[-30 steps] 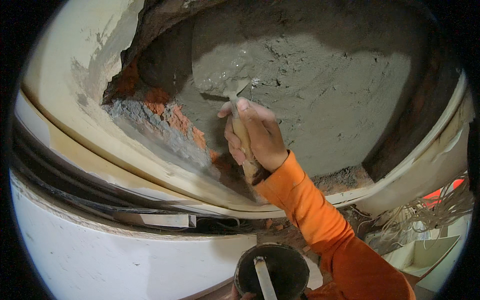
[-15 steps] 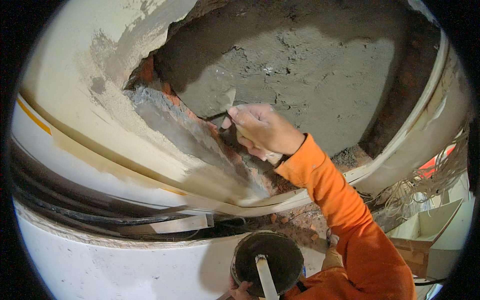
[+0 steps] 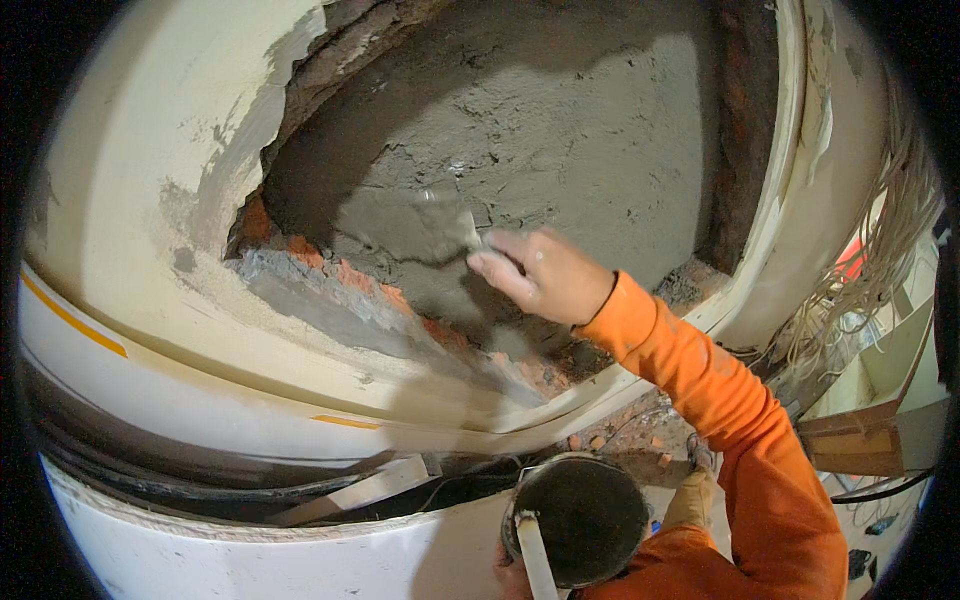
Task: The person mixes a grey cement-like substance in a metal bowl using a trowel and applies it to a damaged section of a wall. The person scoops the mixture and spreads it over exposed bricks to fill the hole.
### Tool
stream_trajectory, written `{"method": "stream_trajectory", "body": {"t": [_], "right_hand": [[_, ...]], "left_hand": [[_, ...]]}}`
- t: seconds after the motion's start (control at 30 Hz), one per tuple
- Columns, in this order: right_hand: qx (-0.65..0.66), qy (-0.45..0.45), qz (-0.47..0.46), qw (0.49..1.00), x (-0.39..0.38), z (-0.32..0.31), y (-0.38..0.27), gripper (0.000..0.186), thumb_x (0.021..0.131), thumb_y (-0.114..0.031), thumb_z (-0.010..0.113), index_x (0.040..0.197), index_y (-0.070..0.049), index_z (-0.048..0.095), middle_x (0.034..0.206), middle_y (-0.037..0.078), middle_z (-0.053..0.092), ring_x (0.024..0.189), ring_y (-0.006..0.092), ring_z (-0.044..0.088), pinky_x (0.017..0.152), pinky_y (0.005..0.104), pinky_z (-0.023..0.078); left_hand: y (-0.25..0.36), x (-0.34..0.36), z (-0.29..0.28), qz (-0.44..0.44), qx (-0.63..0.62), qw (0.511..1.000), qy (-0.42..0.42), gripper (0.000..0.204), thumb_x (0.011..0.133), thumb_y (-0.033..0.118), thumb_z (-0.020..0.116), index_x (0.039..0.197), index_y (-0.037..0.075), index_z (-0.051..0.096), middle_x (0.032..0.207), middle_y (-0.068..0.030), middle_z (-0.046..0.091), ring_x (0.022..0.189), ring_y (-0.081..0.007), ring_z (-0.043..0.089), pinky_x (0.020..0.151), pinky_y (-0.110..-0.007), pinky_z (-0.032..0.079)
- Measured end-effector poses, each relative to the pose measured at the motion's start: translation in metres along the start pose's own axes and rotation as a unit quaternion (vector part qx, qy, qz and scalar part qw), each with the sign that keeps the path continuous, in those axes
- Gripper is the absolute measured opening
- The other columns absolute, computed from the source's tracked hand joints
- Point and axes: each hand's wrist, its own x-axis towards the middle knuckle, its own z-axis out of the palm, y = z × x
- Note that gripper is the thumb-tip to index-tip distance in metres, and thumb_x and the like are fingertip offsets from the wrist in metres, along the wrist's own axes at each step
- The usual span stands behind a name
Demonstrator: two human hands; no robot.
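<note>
My right hand (image 3: 545,275), in an orange sleeve, is closed round the handle of a trowel, most of which the fingers hide. The trowel's blade (image 3: 455,225) lies against the wet grey mortar (image 3: 590,130) that covers a recess in the wall. Low in the picture, my left hand (image 3: 512,578) grips the side of a dark round bucket (image 3: 632,490); only part of that hand shows. A pale flat stick or handle (image 3: 537,555) slants across the bucket's near left side. What the bucket contains is too dark to make out.
Broken brick and old plaster (image 3: 400,310) edge the recess at lower left. Below runs a white panel (image 3: 250,550) with dark cables (image 3: 200,490) behind it. Loose wires (image 3: 850,290) and an open box (image 3: 870,385) are at right. Brick bits (image 3: 597,442) lie beyond the bucket.
The view has shifted. My right hand and the trowel have moved slightly down and away from the recess's lower left edge, and the wrist has turned. The bucket appears farther right, still held.
</note>
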Motion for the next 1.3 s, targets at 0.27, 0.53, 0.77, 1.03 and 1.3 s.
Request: {"method": "stream_trajectory", "body": {"t": [0.27, 0.53, 0.77, 1.03, 1.3], "right_hand": [[0.033, 0.071, -0.061, 0.995, 0.053, -0.034, 0.003, 0.044, 0.099, -0.036, 0.052, 0.082, 0.003, 0.066, 0.071, 0.023, 0.062, 0.066, 0.0427, 0.060, 0.064, 0.0471, 0.048], [0.275, 0.107, 0.105, 0.949, 0.027, -0.051, 0.017, 0.043, 0.102, -0.040, 0.052, 0.088, -0.001, 0.065, 0.058, 0.000, 0.053, 0.038, 0.0081, 0.045, 0.036, 0.0255, 0.036], [0.405, 0.123, 0.181, 0.888, 0.008, -0.062, 0.018, 0.044, 0.103, -0.042, 0.049, 0.098, 0.000, 0.063, 0.062, 0.000, 0.052, 0.039, 0.0078, 0.044, 0.036, 0.0246, 0.037], [0.419, 0.069, 0.183, 0.887, -0.005, -0.037, -0.010, 0.047, 0.103, -0.045, 0.047, 0.100, 0.000, 0.061, 0.061, -0.001, 0.049, 0.039, 0.0072, 0.042, 0.034, 0.0242, 0.036], [0.541, -0.014, 0.177, 0.822, 0.024, -0.002, -0.027, 0.049, 0.103, -0.046, 0.047, 0.098, 0.001, 0.058, 0.061, 0.000, 0.048, 0.038, 0.0072, 0.042, 0.032, 0.0254, 0.036]], "left_hand": [[-0.001, 0.004, -0.002, -0.015, 0.027, 1.000, 0.006, 0.081, 0.064, -0.002, 0.054, 0.144, -0.004, 0.040, 0.141, -0.0169, 0.048, 0.127, -0.0292, 0.046, 0.102, -0.037, 0.041], [0.008, -0.002, -0.015, -0.009, 0.042, 0.999, 0.029, 0.079, 0.063, -0.004, 0.053, 0.142, -0.004, 0.042, 0.136, -0.0169, 0.051, 0.121, -0.0301, 0.050, 0.098, -0.038, 0.045], [0.012, -0.002, -0.024, -0.009, 0.040, 0.999, 0.030, 0.078, 0.062, -0.005, 0.052, 0.140, -0.003, 0.045, 0.132, -0.0169, 0.054, 0.117, -0.0308, 0.054, 0.093, -0.039, 0.048], [0.011, 0.007, -0.027, -0.023, 0.032, 0.999, 0.026, 0.077, 0.061, -0.007, 0.052, 0.137, -0.003, 0.048, 0.127, -0.0169, 0.058, 0.111, -0.0317, 0.058, 0.089, -0.040, 0.052], [0.008, 0.012, -0.026, -0.035, 0.034, 0.999, 0.024, 0.076, 0.059, -0.010, 0.051, 0.135, -0.002, 0.051, 0.123, -0.0169, 0.061, 0.105, -0.0327, 0.062, 0.084, -0.041, 0.055]]}}
